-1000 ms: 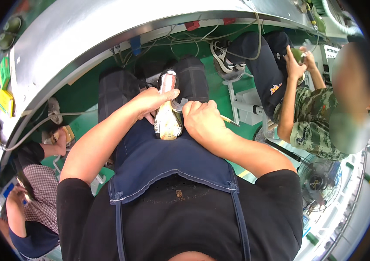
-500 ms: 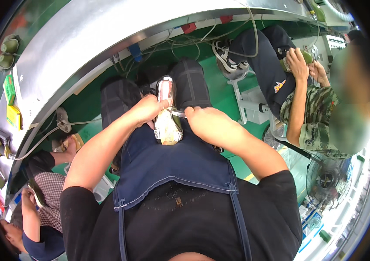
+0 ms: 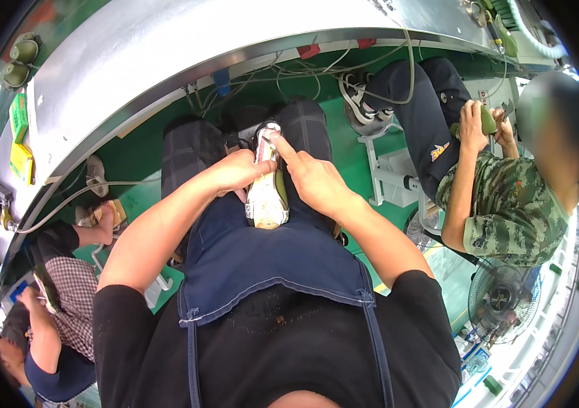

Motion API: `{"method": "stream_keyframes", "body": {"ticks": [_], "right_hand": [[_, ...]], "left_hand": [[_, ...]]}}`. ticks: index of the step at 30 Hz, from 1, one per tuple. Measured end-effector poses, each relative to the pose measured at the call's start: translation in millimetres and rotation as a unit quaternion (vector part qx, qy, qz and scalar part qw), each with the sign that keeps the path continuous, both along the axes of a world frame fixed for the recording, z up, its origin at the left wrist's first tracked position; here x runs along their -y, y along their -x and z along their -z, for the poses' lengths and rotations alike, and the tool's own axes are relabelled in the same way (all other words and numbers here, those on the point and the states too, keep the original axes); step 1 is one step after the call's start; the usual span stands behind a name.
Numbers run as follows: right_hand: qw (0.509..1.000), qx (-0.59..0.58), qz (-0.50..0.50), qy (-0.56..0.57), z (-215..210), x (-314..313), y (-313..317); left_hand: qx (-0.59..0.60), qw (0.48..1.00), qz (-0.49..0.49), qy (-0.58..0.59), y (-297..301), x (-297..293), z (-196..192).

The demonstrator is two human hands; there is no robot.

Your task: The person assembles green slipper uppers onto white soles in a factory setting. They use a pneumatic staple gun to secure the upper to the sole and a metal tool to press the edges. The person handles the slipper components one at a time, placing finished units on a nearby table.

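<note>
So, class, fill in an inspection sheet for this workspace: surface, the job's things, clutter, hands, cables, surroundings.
Surface: curved metal workbench above a green floor.
Job's things: shoe resting sole-up on the blue apron in the lap.
Clutter: yellow and green boxes at the bench's left end.
Hands: left hand grips the shoe's side; right hand presses a forefinger near its toe.
Cables: loose wires under the bench edge.
Surroundings: seated co-workers on either side; floor fan at lower right.
</note>
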State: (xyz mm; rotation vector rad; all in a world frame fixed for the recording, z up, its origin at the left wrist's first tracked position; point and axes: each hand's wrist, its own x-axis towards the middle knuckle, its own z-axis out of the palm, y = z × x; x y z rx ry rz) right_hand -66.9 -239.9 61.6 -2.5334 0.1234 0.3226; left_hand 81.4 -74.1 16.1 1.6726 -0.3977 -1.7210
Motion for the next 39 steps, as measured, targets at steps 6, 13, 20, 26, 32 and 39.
{"method": "stream_keyframes", "body": {"ticks": [6,13,20,26,32,39], "right_hand": [[0.999,0.038,0.005,-0.022,12.5,-7.9,11.5],[0.995,0.082,0.027,-0.04,21.0,-16.6,24.1],[0.985,0.151,0.053,-0.071,17.7,-19.4,24.2],[0.997,-0.04,0.034,-0.055,-3.8,-9.9,9.1],[0.964,0.192,0.179,0.032,-65.9,58.1,-55.4],[0.906,0.323,0.163,0.218,-123.3,172.8,-181.0]], "left_hand": [[-0.025,1.0,0.005,0.017,-3.5,0.5,0.6],[0.013,0.996,0.009,0.086,7.6,-14.3,0.1],[0.015,0.997,0.006,0.08,7.8,-16.7,-2.2],[0.002,0.995,-0.008,0.097,14.5,-24.0,11.1],[0.001,0.995,-0.021,0.101,14.3,-21.2,6.8],[-0.01,0.994,-0.028,0.102,16.5,-20.3,12.4]]}}
